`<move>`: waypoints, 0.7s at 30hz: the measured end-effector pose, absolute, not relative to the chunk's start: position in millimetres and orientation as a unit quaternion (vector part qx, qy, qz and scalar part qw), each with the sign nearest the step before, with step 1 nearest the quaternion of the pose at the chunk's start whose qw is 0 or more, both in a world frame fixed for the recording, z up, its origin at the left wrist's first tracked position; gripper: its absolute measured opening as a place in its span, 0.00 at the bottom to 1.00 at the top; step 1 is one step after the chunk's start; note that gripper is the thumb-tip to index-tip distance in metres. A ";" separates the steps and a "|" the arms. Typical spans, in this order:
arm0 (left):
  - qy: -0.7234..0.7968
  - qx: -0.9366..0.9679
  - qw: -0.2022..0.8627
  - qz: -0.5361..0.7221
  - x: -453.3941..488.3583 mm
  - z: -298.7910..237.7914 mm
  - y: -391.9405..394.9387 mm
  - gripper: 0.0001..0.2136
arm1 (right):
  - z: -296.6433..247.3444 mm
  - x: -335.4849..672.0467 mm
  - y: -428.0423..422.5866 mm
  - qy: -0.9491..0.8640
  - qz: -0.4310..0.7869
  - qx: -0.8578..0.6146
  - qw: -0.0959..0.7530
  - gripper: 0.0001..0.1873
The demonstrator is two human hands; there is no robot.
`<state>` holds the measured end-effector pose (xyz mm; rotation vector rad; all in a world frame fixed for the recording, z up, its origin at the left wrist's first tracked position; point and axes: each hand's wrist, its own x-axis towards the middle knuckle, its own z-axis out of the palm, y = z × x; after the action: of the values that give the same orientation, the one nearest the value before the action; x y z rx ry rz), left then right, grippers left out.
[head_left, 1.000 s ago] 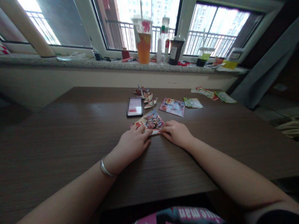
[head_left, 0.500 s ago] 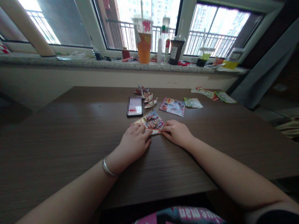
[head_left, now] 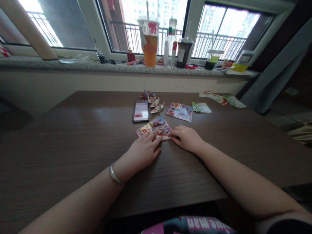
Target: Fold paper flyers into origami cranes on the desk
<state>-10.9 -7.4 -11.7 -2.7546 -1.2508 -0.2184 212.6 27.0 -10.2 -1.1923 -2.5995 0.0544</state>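
A colourful printed paper [head_left: 159, 123] lies slanted on the table in front of me, with a narrow strip folded up along its near edge. My left hand [head_left: 142, 149], a silver bangle on its wrist, presses its closed fingers on the fold and covers the paper's near left part. At the near right corner, my right hand [head_left: 187, 138] pinches the paper's edge between thumb and fingers. A phone [head_left: 140, 112] with a blurred screen lies just beyond the paper. Several folded paper pieces [head_left: 156, 104] are bunched beside it.
To the right of the phone lies another printed paper sheet [head_left: 179, 111], with green-white packets [head_left: 201, 107] beside it. More paper strips [head_left: 215, 97] lie at the table's far right. A tall orange drink cup [head_left: 150, 48], bottles [head_left: 170, 45] and a dark cup [head_left: 184, 53] stand on the windowsill.
My left hand has slid slightly right along the fold, uncovering more of the paper's left part. My right hand has barely shifted and keeps to the right corner.
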 end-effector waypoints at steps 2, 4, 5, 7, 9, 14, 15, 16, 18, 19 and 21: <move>-0.410 -0.907 0.053 -0.073 -10.8 -12.3 -7.4 0.20 | -9.4 212.2 26.2 -0.901 0.007 -0.412 0.133 0.10; -0.408 -0.909 0.052 -0.072 -10.4 -11.8 -7.0 0.20 | -9.0 212.0 25.8 -0.902 0.001 -0.412 0.129 0.10; -0.406 -0.910 0.052 -0.070 -10.2 -11.1 -6.9 0.20 | -8.9 212.1 25.7 -0.901 0.001 -0.413 0.129 0.10; -0.399 -0.913 0.049 -0.068 -9.7 -9.0 -7.3 0.21 | -8.7 212.2 25.6 -0.900 0.005 -0.417 0.131 0.10; -0.395 -0.915 0.045 -0.070 -9.3 -6.9 -8.5 0.21 | -8.4 212.2 25.4 -0.899 0.010 -0.418 0.131 0.10; -0.400 -0.913 0.034 -0.076 -9.7 -5.7 -11.0 0.21 | -6.5 211.2 22.6 -0.900 0.003 -0.418 0.122 0.11; -0.399 -0.913 0.034 -0.077 -9.9 -6.0 -11.1 0.21 | -6.0 211.0 21.8 -0.900 -0.001 -0.420 0.119 0.12; -0.399 -0.913 0.034 -0.079 -10.1 -6.3 -11.2 0.21 | -5.5 210.9 21.2 -0.900 -0.005 -0.421 0.115 0.12; -0.400 -0.913 0.035 -0.079 -10.5 -6.8 -11.2 0.21 | -4.6 211.0 20.1 -0.902 -0.012 -0.418 0.108 0.12; -0.400 -0.912 0.035 -0.078 -10.6 -6.9 -11.3 0.21 | -4.2 211.2 19.8 -0.904 -0.014 -0.415 0.105 0.12; -0.401 -0.912 0.033 -0.075 -10.9 -7.2 -11.3 0.21 | -3.8 211.7 19.6 -0.908 -0.019 -0.407 0.099 0.12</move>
<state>-10.9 -11.3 -7.2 -2.8073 -1.2352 -0.2316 211.7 19.6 -3.8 -1.2052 -2.6845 -0.0571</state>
